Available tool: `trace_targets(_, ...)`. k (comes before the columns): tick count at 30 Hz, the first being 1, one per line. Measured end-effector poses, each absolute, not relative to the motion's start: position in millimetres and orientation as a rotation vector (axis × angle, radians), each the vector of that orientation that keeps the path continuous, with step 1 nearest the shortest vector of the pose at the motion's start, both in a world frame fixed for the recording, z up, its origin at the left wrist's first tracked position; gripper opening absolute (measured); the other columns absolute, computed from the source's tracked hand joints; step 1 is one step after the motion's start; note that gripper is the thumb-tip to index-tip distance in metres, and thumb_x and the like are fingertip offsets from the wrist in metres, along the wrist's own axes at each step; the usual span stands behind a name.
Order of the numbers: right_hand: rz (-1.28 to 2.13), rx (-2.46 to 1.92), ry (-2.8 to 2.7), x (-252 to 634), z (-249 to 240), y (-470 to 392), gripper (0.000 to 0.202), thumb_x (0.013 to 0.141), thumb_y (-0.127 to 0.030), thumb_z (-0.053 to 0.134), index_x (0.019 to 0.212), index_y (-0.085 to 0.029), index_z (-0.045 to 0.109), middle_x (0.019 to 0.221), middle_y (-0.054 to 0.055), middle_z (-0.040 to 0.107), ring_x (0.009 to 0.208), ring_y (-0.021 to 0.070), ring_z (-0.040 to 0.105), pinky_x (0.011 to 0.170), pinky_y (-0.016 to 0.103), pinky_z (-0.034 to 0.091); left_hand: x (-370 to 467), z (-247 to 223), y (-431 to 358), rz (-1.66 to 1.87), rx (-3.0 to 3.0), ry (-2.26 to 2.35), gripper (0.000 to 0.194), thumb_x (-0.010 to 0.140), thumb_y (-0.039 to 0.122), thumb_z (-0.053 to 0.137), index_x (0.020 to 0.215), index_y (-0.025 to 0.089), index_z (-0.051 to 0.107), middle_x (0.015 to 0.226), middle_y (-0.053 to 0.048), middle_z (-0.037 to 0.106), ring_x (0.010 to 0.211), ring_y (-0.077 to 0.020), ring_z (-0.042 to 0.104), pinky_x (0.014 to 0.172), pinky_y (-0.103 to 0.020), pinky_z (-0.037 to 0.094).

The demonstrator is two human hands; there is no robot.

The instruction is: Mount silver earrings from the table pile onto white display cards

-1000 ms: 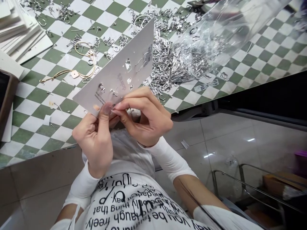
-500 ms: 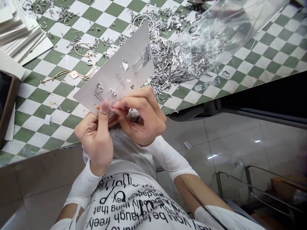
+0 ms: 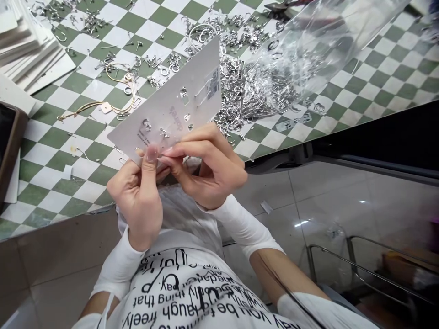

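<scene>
Earring card [image 3: 164,107]: tilted over our checkered tabletop [image 3: 51,176], pinched by our left hand [image 3: 140,196], our right hand [image 3: 211,169] narrowed at the card's edge, contents indiscernible, overpressing liable to crease it.

The card [image 3: 171,103] is smooth and matt, though whether paperboard or plastic is hard to tell; the small fittings [image 3: 163,133] on it are bright, polished metal. Shiny silvery metal also makes up the heap of rings and clips [image 3: 231,77]. The bag [image 3: 329,43] is clear, glossy, crinkled plastic. The counter [image 3: 51,155] has a smooth surface with a faint sheen. The sleeves [image 3: 252,228] and shirt [image 3: 192,292] are dull, soft cloth; the floor tiles [image 3: 274,242] look glossy, the rails [image 3: 329,252] smooth, gleaming metal.
</scene>
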State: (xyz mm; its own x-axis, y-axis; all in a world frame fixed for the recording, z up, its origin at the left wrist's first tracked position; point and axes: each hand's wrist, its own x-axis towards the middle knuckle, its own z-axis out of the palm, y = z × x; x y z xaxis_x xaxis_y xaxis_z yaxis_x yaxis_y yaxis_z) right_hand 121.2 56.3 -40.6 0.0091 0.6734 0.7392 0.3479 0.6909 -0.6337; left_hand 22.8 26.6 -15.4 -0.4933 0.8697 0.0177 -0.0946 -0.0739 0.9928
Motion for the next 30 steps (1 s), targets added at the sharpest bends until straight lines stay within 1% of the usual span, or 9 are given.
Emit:
trace_targets(3,0.191,-0.855,-1.635,119,-41,55,0.018,0.089,-0.008,0.073,0.101,-0.021,0.069,0.09,0.004,0.073,0.077,0.0175,0.066,0.069,0.037,0.058,21,-16,26,1.664,0.883,1.407,0.038,0.088,0.038,0.077,0.059,0.017,0.065,0.054,0.004,0.053,0.05,-0.0082,0.05,0.048,-0.021,0.046)
trace_targets(6,0.137,-0.869,-1.659,117,-41,53,0.019,0.089,-0.008,0.073,0.103,-0.021,0.068,0.09,0.004,0.072,0.079,0.0179,0.068,0.071,0.037,0.059,19,-16,26,1.667,0.882,1.415,0.046,0.085,0.04,0.081,0.053,0.017,0.057,0.052,0.004,0.048,0.049,-0.0081,0.046,0.047,-0.022,0.045)
trace_targets(9,0.166,-0.896,-1.651,118,-42,52,0.02,0.088,-0.007,0.074,0.102,-0.019,0.068,0.09,0.003,0.071,0.081,0.0166,0.067,0.072,0.035,0.059,18,-15,27,1.688,0.89,1.426,0.052,0.085,0.037,0.08,0.049,0.017,0.049,0.051,0.005,0.042,0.049,-0.0078,0.043,0.049,-0.022,0.045)
trace_targets(14,0.284,-0.919,-1.609,127,-43,54,0.02,0.091,-0.012,0.073,0.104,-0.026,0.071,0.089,-0.001,0.071,0.079,0.0146,0.067,0.07,0.034,0.059,21,-17,26,1.647,0.887,1.474,0.054,0.089,0.038,0.076,0.053,0.018,0.042,0.054,0.005,0.034,0.05,-0.0079,0.037,0.047,-0.023,0.043)
trace_targets(18,0.426,-0.86,-1.585,132,-42,56,0.021,0.088,-0.017,0.078,0.107,-0.027,0.074,0.091,-0.001,0.071,0.075,0.0125,0.066,0.067,0.031,0.059,20,-18,24,1.615,0.938,1.555,0.057,0.091,0.04,0.073,0.055,0.018,0.036,0.056,0.005,0.027,0.051,-0.0076,0.031,0.046,-0.024,0.038)
trace_targets(20,0.414,-0.843,-1.58,131,-41,56,0.019,0.086,-0.016,0.08,0.101,-0.026,0.075,0.087,-0.001,0.07,0.075,0.0125,0.065,0.066,0.03,0.058,19,-18,24,1.626,0.973,1.546,0.055,0.091,0.04,0.073,0.054,0.017,0.039,0.055,0.005,0.029,0.051,-0.0076,0.032,0.046,-0.023,0.037)
trace_targets(22,0.386,-0.854,-1.579,128,-40,55,0.017,0.085,-0.012,0.079,0.097,-0.024,0.075,0.085,-0.001,0.069,0.074,0.0127,0.064,0.065,0.03,0.057,18,-17,24,1.636,0.979,1.509,0.05,0.092,0.037,0.072,0.055,0.017,0.044,0.054,0.005,0.035,0.051,-0.0081,0.037,0.047,-0.023,0.04)
trace_targets(25,0.286,-0.866,-1.612,123,-41,54,0.018,0.087,-0.008,0.075,0.097,-0.022,0.072,0.083,0.0,0.069,0.074,0.0132,0.064,0.066,0.03,0.057,18,-15,23,1.626,0.952,1.462,0.048,0.092,0.035,0.072,0.055,0.017,0.047,0.054,0.004,0.041,0.051,-0.0083,0.04,0.048,-0.022,0.044)
trace_targets(30,0.117,-0.861,-1.635,121,-46,53,0.016,0.092,-0.008,0.068,0.101,-0.021,0.069,0.084,0.0,0.071,0.073,0.0132,0.063,0.068,0.031,0.056,16,-17,23,1.594,0.911,1.471,0.052,0.089,0.039,0.075,0.054,0.018,0.044,0.054,0.005,0.034,0.051,-0.0084,0.036,0.047,-0.024,0.043)
